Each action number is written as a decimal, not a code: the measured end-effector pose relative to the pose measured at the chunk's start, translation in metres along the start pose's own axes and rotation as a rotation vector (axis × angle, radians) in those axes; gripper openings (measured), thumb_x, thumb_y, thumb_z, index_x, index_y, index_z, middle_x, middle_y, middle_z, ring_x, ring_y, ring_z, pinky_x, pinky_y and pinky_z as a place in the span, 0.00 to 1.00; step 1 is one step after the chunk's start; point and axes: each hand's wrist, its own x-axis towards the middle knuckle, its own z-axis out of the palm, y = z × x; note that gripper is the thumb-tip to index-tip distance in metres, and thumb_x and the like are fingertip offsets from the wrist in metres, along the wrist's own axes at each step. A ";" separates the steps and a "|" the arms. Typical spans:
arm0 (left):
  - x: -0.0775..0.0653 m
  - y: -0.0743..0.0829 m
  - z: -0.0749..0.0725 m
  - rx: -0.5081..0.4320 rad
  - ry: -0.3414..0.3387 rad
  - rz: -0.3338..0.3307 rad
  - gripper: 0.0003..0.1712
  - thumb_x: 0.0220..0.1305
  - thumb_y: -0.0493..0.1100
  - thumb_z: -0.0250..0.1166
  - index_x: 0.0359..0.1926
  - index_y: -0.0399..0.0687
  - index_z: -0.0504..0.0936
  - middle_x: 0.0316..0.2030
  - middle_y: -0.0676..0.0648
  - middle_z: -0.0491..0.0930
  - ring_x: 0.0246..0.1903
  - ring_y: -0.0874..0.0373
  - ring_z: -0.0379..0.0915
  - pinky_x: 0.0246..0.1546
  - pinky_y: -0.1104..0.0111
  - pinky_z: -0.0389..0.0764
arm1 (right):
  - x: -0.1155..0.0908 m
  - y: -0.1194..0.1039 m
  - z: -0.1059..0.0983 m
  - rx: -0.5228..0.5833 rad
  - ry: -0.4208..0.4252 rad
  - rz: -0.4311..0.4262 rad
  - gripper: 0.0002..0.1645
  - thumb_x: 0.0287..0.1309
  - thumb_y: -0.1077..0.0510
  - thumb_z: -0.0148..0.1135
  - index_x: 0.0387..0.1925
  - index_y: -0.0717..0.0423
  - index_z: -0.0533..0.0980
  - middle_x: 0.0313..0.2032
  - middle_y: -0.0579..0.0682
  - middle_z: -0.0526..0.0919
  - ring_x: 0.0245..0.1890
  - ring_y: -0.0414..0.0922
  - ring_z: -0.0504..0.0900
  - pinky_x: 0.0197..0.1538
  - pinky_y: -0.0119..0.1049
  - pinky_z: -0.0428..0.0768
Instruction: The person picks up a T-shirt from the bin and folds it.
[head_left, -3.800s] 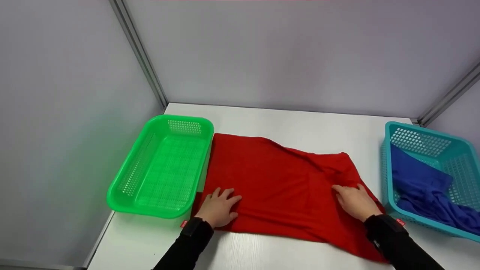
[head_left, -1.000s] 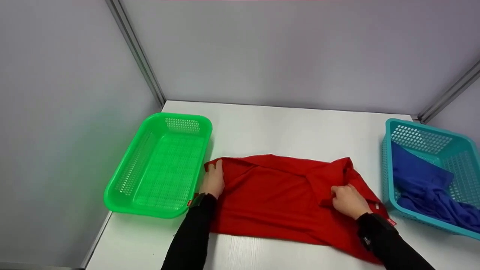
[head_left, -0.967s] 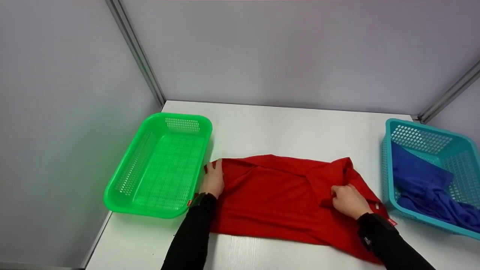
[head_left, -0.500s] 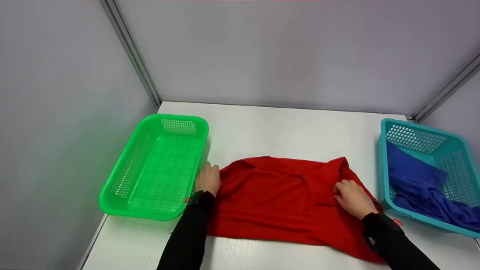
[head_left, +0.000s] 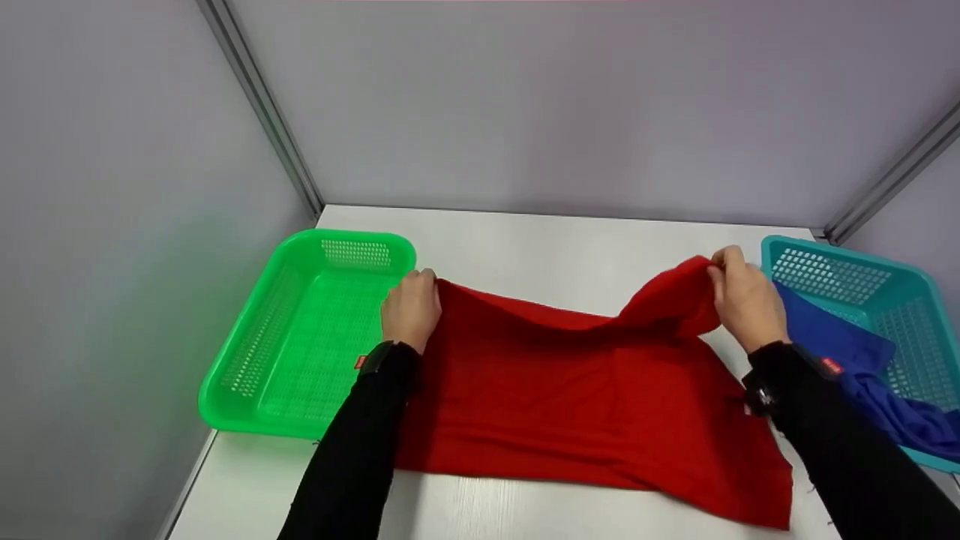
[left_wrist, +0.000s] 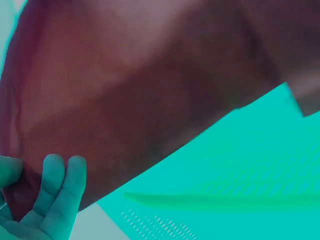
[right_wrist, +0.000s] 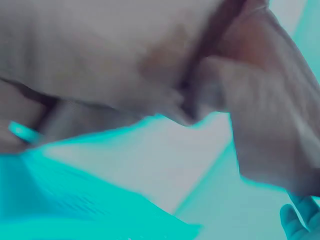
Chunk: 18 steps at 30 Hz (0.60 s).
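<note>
A red T-shirt [head_left: 555, 405] lies spread on the white table with its far edge lifted. My left hand [head_left: 411, 309] pinches the far left corner, beside the green basket. At the far right, my right hand [head_left: 750, 304] holds up the sleeve end, which hangs in a fold. In the left wrist view, the thumb and fingers of the left hand [left_wrist: 56, 197] close on a corner of the shirt [left_wrist: 125, 110]. The right wrist view is blurred; only a few fingertips of the right hand [right_wrist: 299, 220] show at the edge of the cloth [right_wrist: 115, 55].
A green plastic basket [head_left: 247, 330] stands on the left, with nothing in it. On the right, a teal basket [head_left: 930, 315] holds crumpled blue cloth [head_left: 832, 330]; my right forearm passes over its near side. Grey panels [head_left: 570, 105] enclose the table [head_left: 480, 240].
Both hands have moved away from me and up, raising the shirt's far edge. Earlier that edge lay folded nearer; the right hand has shifted from the shirt's right part to its raised sleeve end.
</note>
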 end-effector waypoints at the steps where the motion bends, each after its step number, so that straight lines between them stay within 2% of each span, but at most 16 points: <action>1: 0.003 0.000 -0.004 -0.013 0.003 -0.003 0.10 0.79 0.36 0.59 0.41 0.36 0.85 0.40 0.36 0.87 0.41 0.34 0.88 0.39 0.43 0.88 | 0.007 -0.003 -0.006 -0.005 0.014 0.002 0.11 0.82 0.61 0.50 0.53 0.67 0.70 0.36 0.76 0.81 0.35 0.73 0.81 0.36 0.66 0.76; 7: 0.014 0.002 -0.019 -0.091 0.004 -0.033 0.09 0.77 0.35 0.61 0.45 0.35 0.87 0.45 0.35 0.88 0.45 0.35 0.88 0.44 0.45 0.88 | 0.036 -0.018 -0.027 0.003 0.094 -0.008 0.14 0.83 0.60 0.49 0.54 0.70 0.72 0.43 0.78 0.83 0.41 0.74 0.81 0.43 0.67 0.78; 10: 0.014 0.000 -0.020 -0.103 -0.006 -0.028 0.09 0.76 0.34 0.62 0.45 0.34 0.87 0.45 0.35 0.88 0.47 0.36 0.88 0.46 0.46 0.88 | 0.038 -0.020 -0.030 0.026 0.094 -0.033 0.14 0.83 0.60 0.50 0.54 0.70 0.72 0.46 0.77 0.83 0.43 0.74 0.82 0.47 0.68 0.79; 12: 0.013 -0.002 -0.020 -0.101 -0.019 -0.012 0.09 0.76 0.34 0.62 0.45 0.34 0.88 0.45 0.34 0.89 0.47 0.36 0.88 0.47 0.46 0.88 | 0.036 -0.017 -0.031 0.043 0.075 -0.058 0.14 0.83 0.60 0.50 0.54 0.70 0.73 0.46 0.75 0.83 0.43 0.72 0.82 0.47 0.64 0.80; 14: 0.012 -0.005 -0.020 -0.093 -0.046 0.014 0.09 0.75 0.33 0.62 0.45 0.34 0.88 0.45 0.34 0.89 0.48 0.36 0.88 0.48 0.46 0.87 | 0.031 -0.012 -0.033 0.048 0.039 -0.077 0.13 0.83 0.60 0.50 0.55 0.68 0.73 0.46 0.72 0.84 0.42 0.68 0.83 0.45 0.47 0.83; 16: 0.010 -0.008 -0.020 -0.081 -0.081 0.035 0.09 0.75 0.34 0.63 0.46 0.33 0.88 0.46 0.33 0.89 0.48 0.35 0.87 0.49 0.46 0.87 | 0.025 -0.004 -0.037 0.043 0.007 -0.094 0.13 0.83 0.60 0.51 0.56 0.66 0.73 0.45 0.70 0.84 0.41 0.65 0.82 0.43 0.30 0.76; 17: 0.010 -0.010 -0.020 -0.078 -0.093 0.042 0.09 0.75 0.34 0.62 0.46 0.33 0.88 0.46 0.33 0.89 0.48 0.35 0.87 0.49 0.46 0.87 | 0.022 0.000 -0.039 0.036 -0.004 -0.098 0.12 0.83 0.60 0.51 0.56 0.65 0.73 0.45 0.69 0.84 0.40 0.64 0.82 0.41 0.25 0.72; 18: 0.009 -0.012 -0.020 -0.075 -0.103 0.045 0.09 0.76 0.34 0.62 0.45 0.33 0.87 0.45 0.33 0.89 0.48 0.35 0.87 0.49 0.46 0.87 | 0.020 0.004 -0.042 0.028 -0.008 -0.101 0.12 0.83 0.60 0.51 0.56 0.64 0.73 0.45 0.68 0.84 0.40 0.64 0.83 0.41 0.24 0.73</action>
